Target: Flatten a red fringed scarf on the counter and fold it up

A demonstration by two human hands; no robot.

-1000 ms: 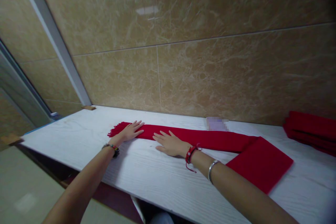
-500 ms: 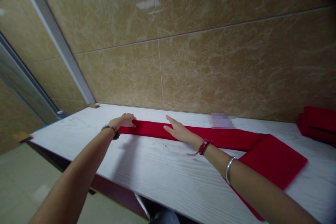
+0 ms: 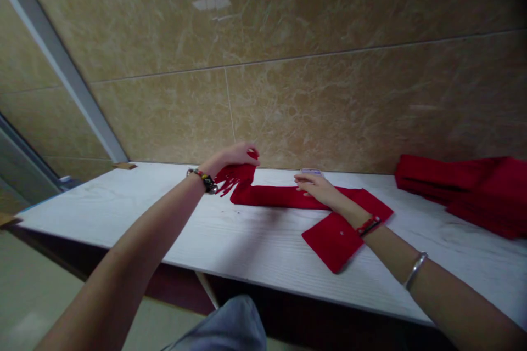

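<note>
A long strip of red cloth [image 3: 280, 197] lies along the white table, its right part folded over at an angle toward the front edge. My left hand [image 3: 242, 154] is closed on the strip's left end and holds it raised above the table, with fringe hanging down beside the wrist. Over the strip's right half is my right hand [image 3: 319, 187], fingers apart and holding nothing. Whether its fingertips touch the cloth is unclear.
More folded red cloth [image 3: 473, 192] is piled on the table [image 3: 173, 241] at the right, against the tiled wall [image 3: 308, 104]. A small pale purple card or packet [image 3: 311, 172] lies behind my right hand. Brown blocks sit at the table's left corners.
My left hand has lifted the strip's fringed end and moved it right. My right hand has shifted right. The view has turned right, showing more of the red pile.
</note>
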